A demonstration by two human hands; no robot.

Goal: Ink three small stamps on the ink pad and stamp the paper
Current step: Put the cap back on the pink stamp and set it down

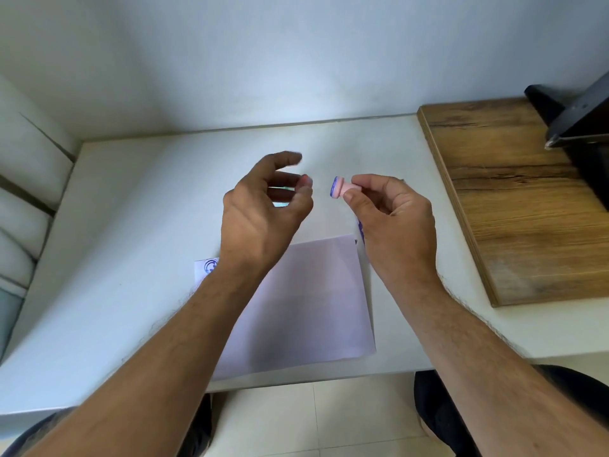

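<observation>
The white bench (138, 225) was seen with the paper (306, 301) at 6 o'clock, 1 blue print (210, 266) near its left corner. The left hand (263, 209) was held loosely curled, grasping nothing visible. The pink stamp (341, 190) was pinched by the right hand (392, 212), its inked face turned sideways toward 9 o'clock; fingers could be smudged if it were touched.
</observation>
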